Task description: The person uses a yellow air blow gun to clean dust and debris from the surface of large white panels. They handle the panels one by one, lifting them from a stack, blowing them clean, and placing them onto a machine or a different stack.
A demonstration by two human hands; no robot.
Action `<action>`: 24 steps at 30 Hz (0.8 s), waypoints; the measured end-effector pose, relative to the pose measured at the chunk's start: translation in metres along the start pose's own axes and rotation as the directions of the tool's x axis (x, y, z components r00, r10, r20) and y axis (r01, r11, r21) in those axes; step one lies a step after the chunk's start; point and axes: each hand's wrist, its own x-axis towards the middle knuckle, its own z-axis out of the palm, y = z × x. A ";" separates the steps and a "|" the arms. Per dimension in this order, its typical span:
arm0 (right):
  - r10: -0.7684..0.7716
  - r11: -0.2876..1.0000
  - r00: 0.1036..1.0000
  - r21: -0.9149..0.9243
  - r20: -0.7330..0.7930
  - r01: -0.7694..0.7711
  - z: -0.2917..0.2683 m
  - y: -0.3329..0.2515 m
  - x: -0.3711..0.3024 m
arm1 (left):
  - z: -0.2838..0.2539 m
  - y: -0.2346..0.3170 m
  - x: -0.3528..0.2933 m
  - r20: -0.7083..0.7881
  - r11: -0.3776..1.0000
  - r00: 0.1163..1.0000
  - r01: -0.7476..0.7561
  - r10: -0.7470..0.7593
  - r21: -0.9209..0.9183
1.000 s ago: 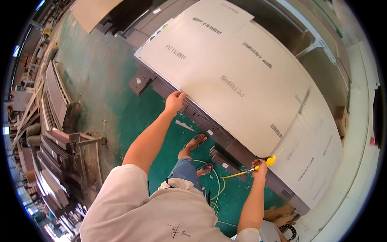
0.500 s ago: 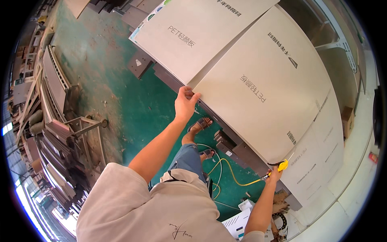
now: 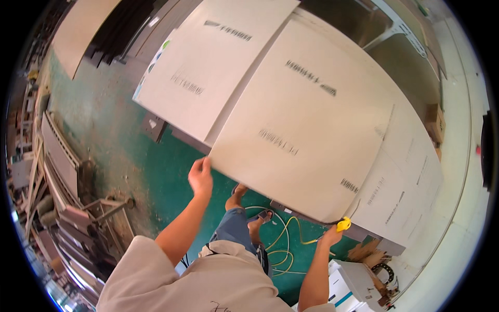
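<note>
A large beige board (image 3: 312,117) with dark print lies on a stack, its near edge jutting past the stack's dark lower edge. My left hand (image 3: 201,178) is closed on the board's near left corner, thumb on top and fingers mostly hidden beneath. My right hand (image 3: 331,236) is wrapped round a yellow air blow gun (image 3: 343,224) at the board's near right corner. Its thin nozzle points over the boards. A yellow hose (image 3: 297,229) runs from the gun down to the floor. I cannot tell whether my right fingers also touch the board.
A second beige board (image 3: 208,67) lies to the left, and a pale printed board (image 3: 403,192) to the right. Coiled hose (image 3: 280,258) lies by my feet. A white box-shaped unit (image 3: 345,281) stands at lower right. A metal trolley (image 3: 112,210) and stacked panels (image 3: 62,161) are at left.
The middle board has come toward me and now overhangs the stack's near edge. My left hand has gone from resting at its corner to gripping it. The view has shifted too.
</note>
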 end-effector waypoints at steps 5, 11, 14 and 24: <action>0.237 0.970 0.969 0.034 0.068 -0.240 -0.047 0.038 -0.049 | -0.082 -0.019 -0.013 0.259 0.986 0.953 0.135 -0.156 0.095; 0.406 0.760 0.764 0.278 0.502 -0.587 -0.085 0.081 -0.048 | -0.076 0.011 0.041 0.554 0.912 0.726 0.292 -0.408 0.289; 0.399 0.792 0.780 0.248 0.482 -0.558 -0.096 0.074 -0.045 | -0.020 0.022 0.065 0.542 0.922 0.774 0.135 -0.327 0.364; 0.037 0.824 0.966 0.538 0.256 -0.174 -0.196 0.096 -0.136 | -0.030 0.016 0.041 0.563 0.989 0.825 -0.037 -0.051 0.144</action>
